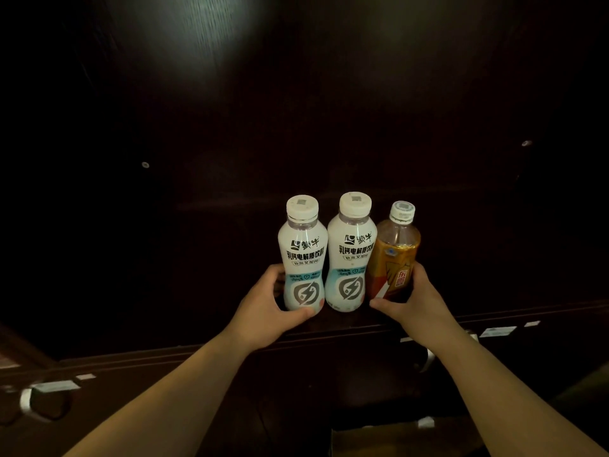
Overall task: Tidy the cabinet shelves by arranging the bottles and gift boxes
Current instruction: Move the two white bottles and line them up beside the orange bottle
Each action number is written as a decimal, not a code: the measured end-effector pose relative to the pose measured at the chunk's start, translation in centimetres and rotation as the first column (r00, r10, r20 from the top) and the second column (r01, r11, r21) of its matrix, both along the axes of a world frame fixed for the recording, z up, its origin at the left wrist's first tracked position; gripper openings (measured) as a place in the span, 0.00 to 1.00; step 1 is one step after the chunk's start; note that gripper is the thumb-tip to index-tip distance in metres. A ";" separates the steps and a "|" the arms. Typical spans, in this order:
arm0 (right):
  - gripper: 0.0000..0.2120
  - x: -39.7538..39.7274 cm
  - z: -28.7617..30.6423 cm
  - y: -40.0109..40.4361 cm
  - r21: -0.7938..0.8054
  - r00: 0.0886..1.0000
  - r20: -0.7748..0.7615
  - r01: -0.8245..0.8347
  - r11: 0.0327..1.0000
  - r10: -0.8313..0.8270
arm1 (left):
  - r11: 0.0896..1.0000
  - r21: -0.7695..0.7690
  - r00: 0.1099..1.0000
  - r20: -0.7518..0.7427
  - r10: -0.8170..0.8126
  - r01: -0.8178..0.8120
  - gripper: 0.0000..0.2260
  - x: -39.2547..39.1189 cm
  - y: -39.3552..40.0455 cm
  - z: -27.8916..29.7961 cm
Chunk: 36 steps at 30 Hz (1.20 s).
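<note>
Three bottles stand side by side on a dark cabinet shelf [494,311]. My left hand [267,308] wraps the base of the left white drink bottle [303,255], thumb in front. A second white bottle [351,252] stands in the middle, touching both neighbours, with no hand on it. My right hand [418,301] grips the lower part of the amber tea bottle [393,255] at the right, which leans slightly right. All three have white caps. No gift boxes show.
The cabinet interior [296,127] is dark wood, with shelf-pin holes in the side walls. Below the shelf are drawer fronts with silver handles [29,402] and white labels [497,331]. A cardboard box edge [379,437] shows at the bottom.
</note>
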State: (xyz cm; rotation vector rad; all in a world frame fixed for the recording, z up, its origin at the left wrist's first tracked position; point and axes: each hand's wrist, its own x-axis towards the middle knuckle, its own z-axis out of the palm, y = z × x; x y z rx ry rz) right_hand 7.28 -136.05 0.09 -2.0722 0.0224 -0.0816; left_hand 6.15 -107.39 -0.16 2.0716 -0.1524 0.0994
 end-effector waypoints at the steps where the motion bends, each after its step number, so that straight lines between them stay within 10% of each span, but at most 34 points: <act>1: 0.43 0.1 0.0 0.0 -0.002 1.000 0.000 0.005 1.000 -0.005 | 1.000 -0.001 1.000 0.000 0.001 -0.001 0.36 0.0 0.0 0.0; 36: 0.55 -4.4 -0.7 -0.4 0.052 0.992 -0.035 0.121 0.991 -0.119 | 0.989 -0.117 0.989 -0.126 0.078 -0.093 0.36 -1.9 1.1 0.9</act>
